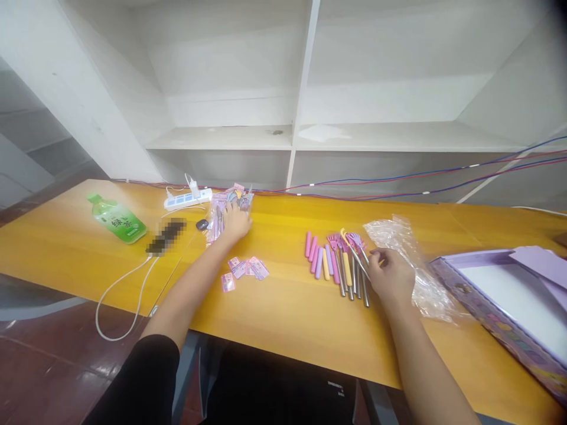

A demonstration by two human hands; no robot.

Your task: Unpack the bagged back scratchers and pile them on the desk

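My left hand [236,222] reaches to the back of the table, its fingers spread over a pile of packaged back scratchers [216,215] in clear bags. My right hand [393,276] is closed, fingers curled around the metal rod of a back scratcher [359,262] at the right side of a loose group. Beside it lie more back scratchers [343,283] with pink and purple hand-shaped heads and bare steel rods. Left of these rest several pink, purple and yellow handle sleeves [319,262]. Small pink printed cards [239,270] are scattered between my arms.
A crumpled clear plastic bag [414,260] and a purple open box [482,260] are on the right. On the left are a green bottle [117,219], a blurred-out device [166,236] with a white cable, a dark mouse-like object [202,224] and a power strip [188,199]. Shelves stand behind.
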